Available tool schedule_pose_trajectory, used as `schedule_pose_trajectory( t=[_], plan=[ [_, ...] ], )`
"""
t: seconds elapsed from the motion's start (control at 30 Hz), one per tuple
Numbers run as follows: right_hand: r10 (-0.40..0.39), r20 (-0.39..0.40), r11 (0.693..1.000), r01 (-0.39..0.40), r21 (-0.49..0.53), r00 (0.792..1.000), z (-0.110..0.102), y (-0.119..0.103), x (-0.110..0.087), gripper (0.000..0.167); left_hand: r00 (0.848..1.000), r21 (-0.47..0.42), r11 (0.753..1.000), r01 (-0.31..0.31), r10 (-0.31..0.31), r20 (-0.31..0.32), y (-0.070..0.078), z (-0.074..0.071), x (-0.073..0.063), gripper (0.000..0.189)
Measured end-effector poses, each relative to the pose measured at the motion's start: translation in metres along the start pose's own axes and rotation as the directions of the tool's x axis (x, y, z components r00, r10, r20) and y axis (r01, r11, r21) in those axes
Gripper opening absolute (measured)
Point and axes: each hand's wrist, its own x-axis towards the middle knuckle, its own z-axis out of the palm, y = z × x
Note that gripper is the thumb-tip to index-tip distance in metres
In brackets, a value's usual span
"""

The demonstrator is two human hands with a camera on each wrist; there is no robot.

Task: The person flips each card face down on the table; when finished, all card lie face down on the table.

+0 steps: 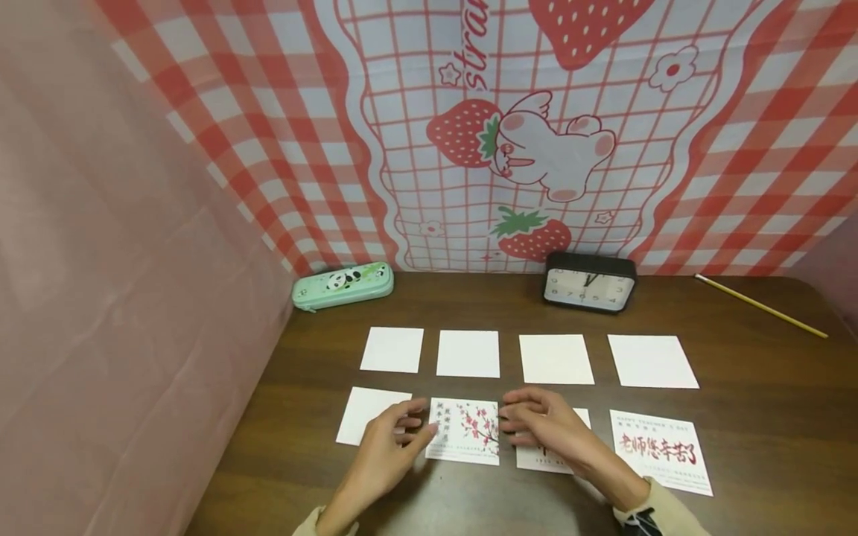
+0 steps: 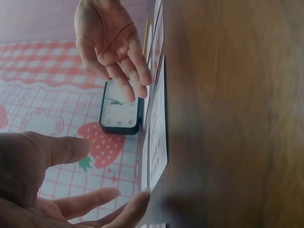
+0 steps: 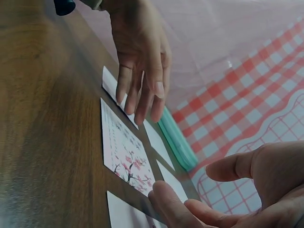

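Observation:
A square card with pink blossom branches and dark lettering lies flat on the table between the two hands. At its left edge is the left hand, fingers loosely bent and thumb apart, with nothing gripped. Across from it, the right hand hovers by the card's right edge with relaxed fingers; in the right wrist view a fingertip is close to the card's corner. Whether either hand touches the card I cannot tell. Under the right hand, a card with red print is partly covered. The left hand partly hides a blank white card.
Blank white cards form a row behind. A card with red calligraphy lies at the right. Along the back are a green panda pencil case, a black clock and a yellow pencil. Strawberry-print cloth hangs behind.

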Motion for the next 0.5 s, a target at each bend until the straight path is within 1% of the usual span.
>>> schedule_pose_trajectory(
  t=[0.13, 0.23, 0.33, 0.5],
  plan=[
    [0.008, 0.006, 1.0, -0.008, 0.0, 1.0, -0.002, 0.002, -0.007, 0.051, 1.0, -0.004, 1.0, 0.007, -0.007, 0.015, 0.002, 0.003, -0.004, 0.053],
    [0.02, 0.015, 1.0, -0.02, 0.005, 1.0, -0.001, 0.004, -0.01, 0.052, 1.0, 0.01, 1.0, 0.007, -0.008, 0.028, 0.004, 0.005, -0.006, 0.056],
    [0.029, 0.033, 0.999, -0.029, 0.028, 0.999, 0.001, 0.006, -0.014, 0.053, 0.999, 0.027, 1.0, 0.002, -0.003, 0.033, 0.004, 0.007, -0.007, 0.058],
    [0.042, 0.038, 0.996, -0.045, 0.076, 0.998, 0.005, 0.01, -0.018, 0.058, 1.0, 0.022, 1.0, 0.008, -0.009, 0.03, 0.004, 0.01, -0.009, 0.059]
  ],
)
